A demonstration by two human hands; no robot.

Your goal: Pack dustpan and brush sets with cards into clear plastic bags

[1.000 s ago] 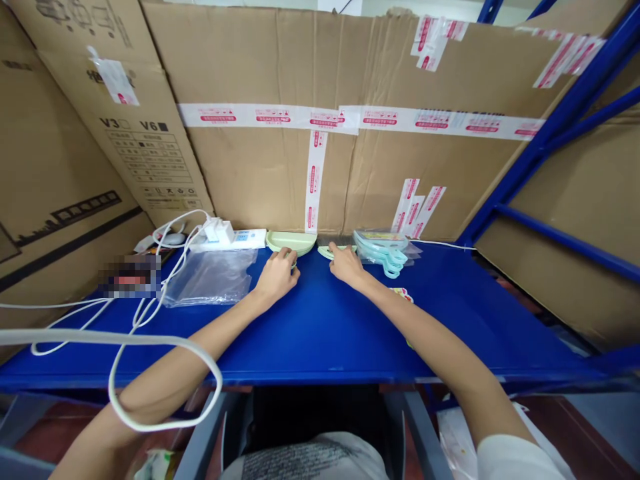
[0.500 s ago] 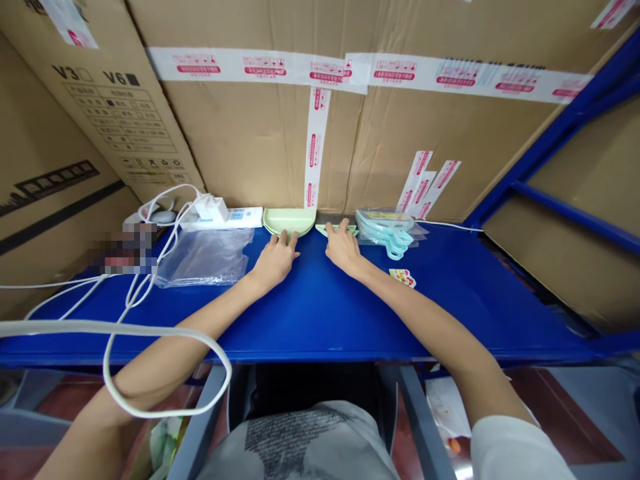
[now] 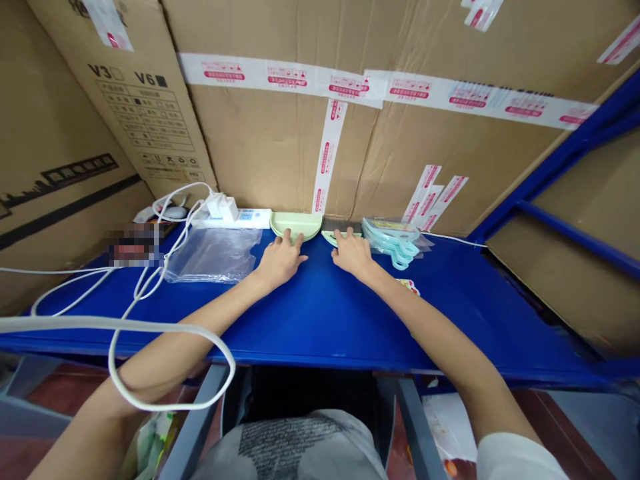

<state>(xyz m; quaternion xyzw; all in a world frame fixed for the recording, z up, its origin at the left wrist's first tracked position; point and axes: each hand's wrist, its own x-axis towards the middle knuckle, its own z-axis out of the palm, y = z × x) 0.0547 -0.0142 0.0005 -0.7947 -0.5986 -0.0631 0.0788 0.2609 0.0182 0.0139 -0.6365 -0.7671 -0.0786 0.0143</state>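
My left hand [image 3: 282, 259] lies with fingers apart, its fingertips at the front edge of a pale green half-round dustpan [image 3: 297, 225]. To its right, my right hand [image 3: 353, 253] rests with stretched fingers on a small pale green brush [image 3: 329, 236]. Dark bristles point away from me toward the cardboard. Both things stand side by side against the cardboard at the table's back, a narrow gap between them. Just right of the brush lies a light blue set [image 3: 393, 235] in clear plastic, with a looped handle toward me. Part of the brush is hidden under my fingers.
A clear plastic bag [image 3: 215, 255] lies left of my left hand. Behind it stands a white power strip [image 3: 255, 218] with a plug. White cables [image 3: 173, 327] loop across the left side. A small colourful card [image 3: 411, 287] lies beside my right forearm. Cardboard [image 3: 270, 147] walls the back.
The view has shifted, so everything sits slightly lower and further right. My right forearm now covers part of the colourful card. My hands stay at the dustpan and brush.
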